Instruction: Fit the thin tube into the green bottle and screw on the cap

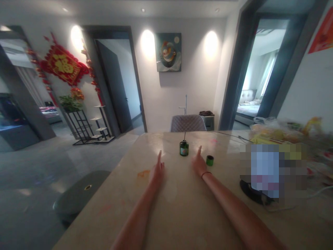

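On the table stands a small dark green bottle [184, 149] with a pale label and a thin dark stick rising from its neck. My left hand [157, 171] is to the left of the bottle, apart from it, index finger stretched forward and nothing held. On the bottle's near right is my right hand [199, 164], also with the index finger extended and holding nothing. A short green cylinder with a dark hollow top, like a cap [210, 160], sits just right of that hand. Whether the hands touch the table is hard to tell.
Plastic bags and packages [278, 130] crowd the table's right side, near a black round base [253, 192] under a blurred-out patch. A dark cable [226, 134] crosses the back edge. Beyond it is a quilted chair [187, 123]; a green stool [80, 194] stands left.
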Demonstrator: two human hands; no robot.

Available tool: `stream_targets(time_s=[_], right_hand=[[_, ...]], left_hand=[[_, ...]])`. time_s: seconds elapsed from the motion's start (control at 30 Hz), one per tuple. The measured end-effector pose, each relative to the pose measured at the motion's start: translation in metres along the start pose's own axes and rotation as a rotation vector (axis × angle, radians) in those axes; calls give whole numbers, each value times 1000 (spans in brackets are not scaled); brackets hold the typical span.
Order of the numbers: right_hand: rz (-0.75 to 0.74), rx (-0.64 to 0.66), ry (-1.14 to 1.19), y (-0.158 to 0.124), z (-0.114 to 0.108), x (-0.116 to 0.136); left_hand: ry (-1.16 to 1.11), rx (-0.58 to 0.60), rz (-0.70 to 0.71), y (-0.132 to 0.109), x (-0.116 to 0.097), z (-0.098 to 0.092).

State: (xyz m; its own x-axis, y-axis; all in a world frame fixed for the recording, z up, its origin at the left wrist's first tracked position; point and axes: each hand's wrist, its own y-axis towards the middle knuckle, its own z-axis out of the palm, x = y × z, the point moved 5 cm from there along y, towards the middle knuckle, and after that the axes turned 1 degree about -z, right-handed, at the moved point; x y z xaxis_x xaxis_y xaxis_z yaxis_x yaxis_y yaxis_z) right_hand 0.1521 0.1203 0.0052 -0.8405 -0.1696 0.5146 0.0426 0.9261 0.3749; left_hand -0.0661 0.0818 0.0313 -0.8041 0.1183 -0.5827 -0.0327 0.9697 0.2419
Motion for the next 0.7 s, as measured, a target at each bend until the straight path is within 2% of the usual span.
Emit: stream_targets(time_s=[0.07, 0.17, 0.27, 0.4, 0.53, 0.7], right_hand=[[-9, -30, -97, -9, -20, -5], [-176, 39, -391, -21, -38, -7], [-274, 153, -589, -35, -41, -15], [-294, 220, -608, -45, -41, -18], [-274, 94, -442, -24, -59, 7], [-171, -62, -217, 34, -71, 37]], left_hand=[[139, 8, 24, -4, -9, -3], [265, 158, 202, -10, -25, 8], [349, 299, 294, -17, -31, 21], [346, 279, 324, -20, -32, 23], [304, 216, 277, -19, -30, 17], [343, 169, 128, -15, -19, 13]])
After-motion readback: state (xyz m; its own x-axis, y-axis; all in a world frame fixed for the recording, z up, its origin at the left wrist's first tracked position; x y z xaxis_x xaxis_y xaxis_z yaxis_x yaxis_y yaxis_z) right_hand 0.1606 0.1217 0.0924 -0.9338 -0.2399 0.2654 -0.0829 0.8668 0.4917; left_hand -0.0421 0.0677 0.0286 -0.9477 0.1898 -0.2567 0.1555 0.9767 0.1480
